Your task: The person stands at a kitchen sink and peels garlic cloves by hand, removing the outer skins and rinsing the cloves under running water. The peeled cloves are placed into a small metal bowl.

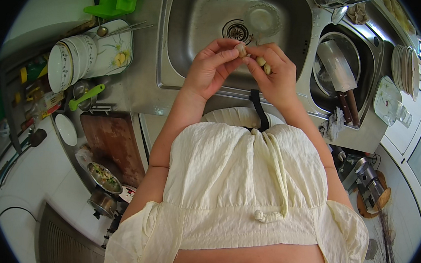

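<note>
Over the near part of a stainless steel sink (208, 23), my left hand (212, 63) pinches a garlic clove (241, 50) between thumb and fingers. The clove still has pale brownish skin on it. My right hand (276, 71) meets it there, its thumb and forefinger at the clove's right side. Tucked in the curled fingers of that right hand are pale garlic cloves (263, 64) that look peeled. Below the hands in the basin lie the drain strainer (237, 31) and a clear round dish (262, 18). Small brownish scraps lie near the drain.
A smaller basin on the right holds a metal pan (320, 79) with a cleaver (337, 65) across it. A grey rag (332, 124) hangs at its edge. Stacked bowls (71, 61) stand left, on a floral tray (118, 55) with more cloves. A wooden cutting board (113, 146) is nearer.
</note>
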The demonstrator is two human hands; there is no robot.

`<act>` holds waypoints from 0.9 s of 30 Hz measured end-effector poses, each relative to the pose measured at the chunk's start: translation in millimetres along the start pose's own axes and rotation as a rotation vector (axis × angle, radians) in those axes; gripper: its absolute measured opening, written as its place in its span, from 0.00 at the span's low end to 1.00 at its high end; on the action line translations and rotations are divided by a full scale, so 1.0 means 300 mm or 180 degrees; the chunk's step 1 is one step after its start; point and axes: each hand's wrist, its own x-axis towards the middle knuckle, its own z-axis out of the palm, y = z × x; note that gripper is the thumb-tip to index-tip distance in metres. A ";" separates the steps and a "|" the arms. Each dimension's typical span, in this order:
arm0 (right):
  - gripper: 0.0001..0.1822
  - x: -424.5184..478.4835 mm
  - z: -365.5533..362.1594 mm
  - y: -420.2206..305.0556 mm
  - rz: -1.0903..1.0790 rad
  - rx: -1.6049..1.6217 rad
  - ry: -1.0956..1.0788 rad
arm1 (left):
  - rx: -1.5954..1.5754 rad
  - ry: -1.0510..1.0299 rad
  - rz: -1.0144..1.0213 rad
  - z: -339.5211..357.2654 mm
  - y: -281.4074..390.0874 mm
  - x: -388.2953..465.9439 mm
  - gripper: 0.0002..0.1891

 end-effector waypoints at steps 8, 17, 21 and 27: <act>0.06 0.006 -0.008 0.000 -0.0324 -0.0291 -0.0091 | 0.0091 0.0087 0.0047 -0.006 -0.009 -0.011 0.09; 0.06 0.018 -0.022 -0.011 -0.0401 -0.0388 0.0041 | 0.0016 0.0036 -0.0018 0.018 -0.021 -0.018 0.10; 0.07 0.010 -0.045 -0.019 -0.0289 -0.0293 -0.0105 | -0.0011 0.0030 0.0031 0.017 -0.021 -0.014 0.09; 0.06 0.009 -0.041 -0.018 -0.0478 -0.0556 -0.0184 | 0.0066 0.0067 0.0109 0.014 -0.027 -0.011 0.09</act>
